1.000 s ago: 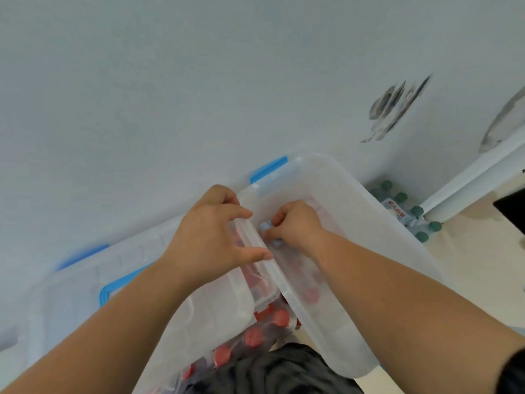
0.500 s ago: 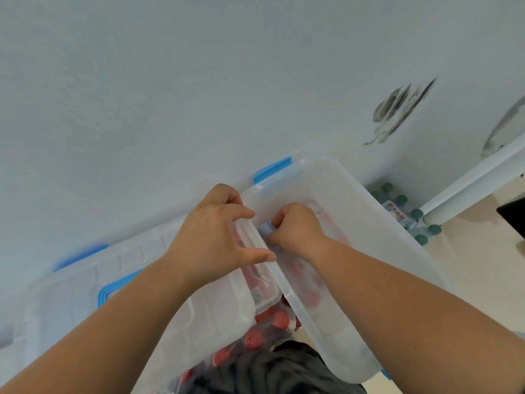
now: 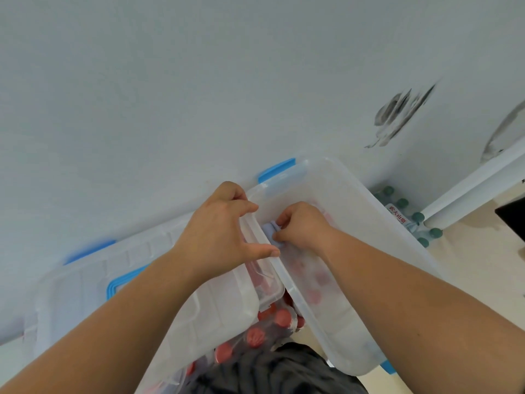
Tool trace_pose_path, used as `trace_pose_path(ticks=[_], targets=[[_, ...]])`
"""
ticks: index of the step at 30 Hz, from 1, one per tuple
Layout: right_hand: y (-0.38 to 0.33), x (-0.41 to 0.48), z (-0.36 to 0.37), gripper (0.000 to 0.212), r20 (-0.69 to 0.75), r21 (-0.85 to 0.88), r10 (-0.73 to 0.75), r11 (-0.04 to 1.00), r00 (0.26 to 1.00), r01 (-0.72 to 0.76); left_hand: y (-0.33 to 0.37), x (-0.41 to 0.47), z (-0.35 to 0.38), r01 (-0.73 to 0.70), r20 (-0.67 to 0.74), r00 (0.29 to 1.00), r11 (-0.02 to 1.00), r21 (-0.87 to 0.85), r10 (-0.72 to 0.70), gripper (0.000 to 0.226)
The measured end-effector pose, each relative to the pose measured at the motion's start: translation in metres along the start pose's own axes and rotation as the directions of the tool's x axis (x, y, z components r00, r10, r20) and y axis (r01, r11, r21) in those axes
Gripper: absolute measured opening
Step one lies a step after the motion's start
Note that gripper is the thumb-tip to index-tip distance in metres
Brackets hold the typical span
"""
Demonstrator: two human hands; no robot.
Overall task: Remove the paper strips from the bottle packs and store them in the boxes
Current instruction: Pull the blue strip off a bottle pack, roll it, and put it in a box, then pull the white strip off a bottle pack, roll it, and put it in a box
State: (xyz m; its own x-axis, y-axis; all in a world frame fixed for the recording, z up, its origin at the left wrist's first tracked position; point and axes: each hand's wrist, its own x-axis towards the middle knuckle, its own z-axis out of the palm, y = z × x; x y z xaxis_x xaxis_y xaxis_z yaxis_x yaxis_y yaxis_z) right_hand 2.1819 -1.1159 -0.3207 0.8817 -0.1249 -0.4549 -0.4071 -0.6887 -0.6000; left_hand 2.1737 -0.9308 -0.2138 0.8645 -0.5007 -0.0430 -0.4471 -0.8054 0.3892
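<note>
Little has shifted: the left hand [image 3: 224, 234] still grips the left clear plastic box [image 3: 213, 308] by its rim, the right hand [image 3: 305, 226] pinches a half-hidden pale blue paper strip [image 3: 269, 231] inside the right clear plastic box [image 3: 355, 211].

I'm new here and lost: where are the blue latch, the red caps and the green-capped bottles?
blue latch [image 3: 277, 169], head view, its middle.
red caps [image 3: 255, 337], head view, top of one cap.
green-capped bottles [image 3: 418, 216], head view, one cap's top.
</note>
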Motion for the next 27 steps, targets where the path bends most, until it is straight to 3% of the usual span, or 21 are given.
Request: trace_pose_path(ticks=[6, 13, 16, 21, 24, 27], targets=[[0.000, -0.003, -0.007, 0.040, -0.011, -0.047, 0.010, 0.999, 1.000, -0.011, 0.001, -0.002, -0.002, -0.014, -0.004, 1.000, 1.000, 0.002, 0.014, 0.092], [-0.024, -0.020, -0.034, 0.014, -0.170, -0.008, -0.053, 0.999, 0.984, 0.052, -0.003, -0.011, -0.007, -0.020, -0.016, 1.000, 1.000, 0.016, 0.020, 0.079], [-0.046, -0.043, -0.047, 0.025, -0.319, -0.008, -0.080, 0.997, 0.944, 0.082, -0.014, -0.024, -0.016, 0.010, -0.064, 0.998, 1.000, 0.015, -0.009, 0.073], [-0.089, -0.093, -0.043, 0.013, -0.531, 0.017, -0.192, 0.971, 0.825, 0.237, -0.045, -0.057, -0.033, 0.076, -0.121, 0.990, 0.997, 0.027, -0.072, 0.072], [-0.118, -0.121, -0.016, 0.011, -0.480, -0.013, -0.307, 0.939, 0.822, 0.343, -0.064, -0.080, -0.042, 0.138, -0.137, 0.982, 0.990, 0.035, -0.132, 0.071], [-0.133, -0.133, 0.018, 0.024, -0.370, -0.168, -0.385, 0.923, 0.846, 0.347, -0.085, -0.107, -0.049, 0.170, -0.159, 0.974, 0.984, 0.061, -0.159, 0.069]])
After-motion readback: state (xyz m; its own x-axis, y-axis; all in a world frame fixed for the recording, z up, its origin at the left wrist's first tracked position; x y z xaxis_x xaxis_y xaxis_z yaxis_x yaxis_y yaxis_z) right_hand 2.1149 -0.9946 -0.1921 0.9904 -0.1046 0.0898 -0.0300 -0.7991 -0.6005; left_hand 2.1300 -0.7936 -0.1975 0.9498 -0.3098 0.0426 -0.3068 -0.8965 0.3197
